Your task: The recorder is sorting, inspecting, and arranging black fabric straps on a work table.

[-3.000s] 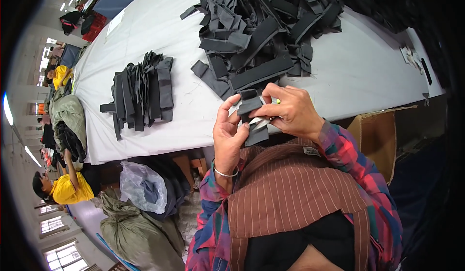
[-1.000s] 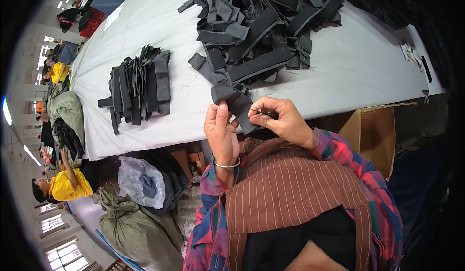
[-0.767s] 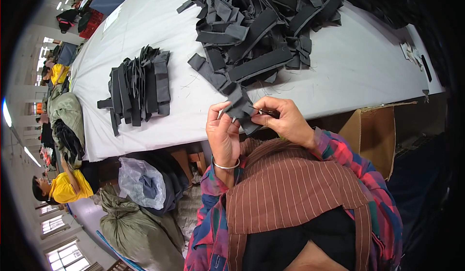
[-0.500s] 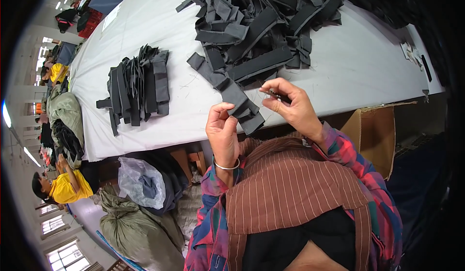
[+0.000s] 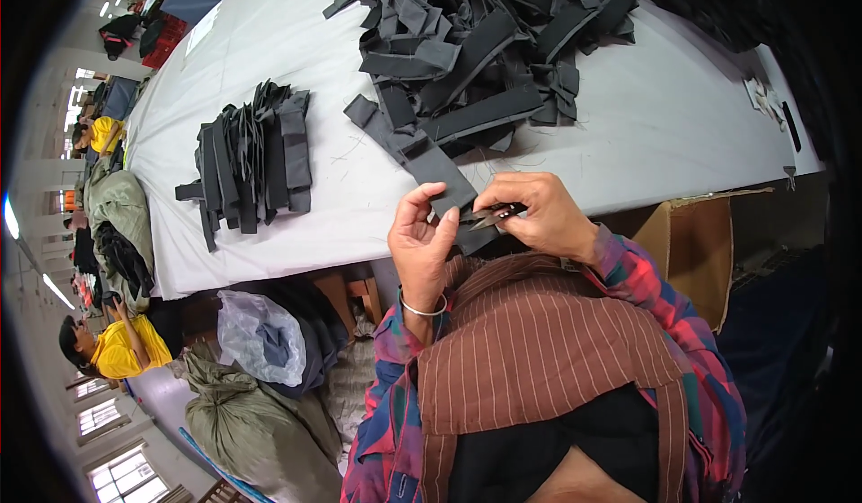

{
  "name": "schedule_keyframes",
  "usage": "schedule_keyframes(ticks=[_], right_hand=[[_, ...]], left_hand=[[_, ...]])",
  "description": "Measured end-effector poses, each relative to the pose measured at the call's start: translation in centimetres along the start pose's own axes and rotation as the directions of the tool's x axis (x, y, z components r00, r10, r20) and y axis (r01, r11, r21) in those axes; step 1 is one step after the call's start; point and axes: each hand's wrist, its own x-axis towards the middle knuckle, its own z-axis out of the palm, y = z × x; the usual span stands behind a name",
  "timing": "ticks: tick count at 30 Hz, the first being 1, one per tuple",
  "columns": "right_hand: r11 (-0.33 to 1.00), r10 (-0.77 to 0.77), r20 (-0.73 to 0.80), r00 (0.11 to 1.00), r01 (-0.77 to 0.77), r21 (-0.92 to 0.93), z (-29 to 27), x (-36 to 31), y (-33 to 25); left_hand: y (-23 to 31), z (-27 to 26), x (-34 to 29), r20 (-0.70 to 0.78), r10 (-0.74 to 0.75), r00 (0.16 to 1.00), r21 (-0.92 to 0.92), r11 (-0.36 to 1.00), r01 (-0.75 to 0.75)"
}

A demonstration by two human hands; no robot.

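Observation:
A dark grey fabric strip [image 5: 445, 172] runs from the large heap to the table's near edge, its near end between my hands. My left hand [image 5: 418, 242] is closed on the strip's left edge, thumb and fingertips at the cloth. In my right hand [image 5: 548, 220] I grip small thread snips [image 5: 492, 219], their metal blades pointing left over the strip, close to my left thumb. The heap of similar dark strips [image 5: 485, 58] lies just beyond. Further left, a smaller bundle of strips [image 5: 256, 157] lies side by side.
The white-covered table [image 5: 346, 225] carries loose thread ends. A cardboard box [image 5: 696, 251] stands below its edge at the right. Under the left side are a clear plastic bag [image 5: 260, 337] with cloth and a green sack [image 5: 256, 431]. People in yellow shirts [image 5: 133, 348] are at the far left.
My right hand has moved down and left, bringing the snips over the strip beside my left thumb. My left hand has shifted slightly to the right.

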Motion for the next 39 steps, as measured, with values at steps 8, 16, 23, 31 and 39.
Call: schedule_keyframes(ticks=[8, 16, 23, 31, 39], right_hand=[[0.999, -0.003, -0.226, 0.974, -0.004, -0.032, -0.9, 0.4, -0.6], [0.981, -0.093, -0.109, 0.990, 0.072, -0.182, -0.8, 0.2, -0.4], [0.940, -0.215, -0.099, 0.972, 0.178, -0.289, 0.1, 0.2, -0.8], [0.950, -0.198, -0.111, 0.974, 0.162, -0.268, 0.4, 0.1, -0.7], [0.948, -0.200, -0.124, 0.972, 0.160, -0.275, 0.4, 0.1, -0.7]], left_hand=[[0.3, 0.4, 0.1, 0.004, -0.005, 1.000, 0.109, 0.994, 0.005], [-0.4, -0.4, 0.1, -0.002, 0.098, 0.995, 0.218, 0.971, -0.095], [-0.6, -0.1, 0.2, -0.004, 0.129, 0.992, 0.218, 0.968, -0.125], [-0.4, -0.1, 0.0, -0.009, 0.128, 0.992, 0.202, 0.972, -0.123], [-0.5, -0.1, 0.0, -0.020, 0.116, 0.993, 0.167, 0.980, -0.111]])
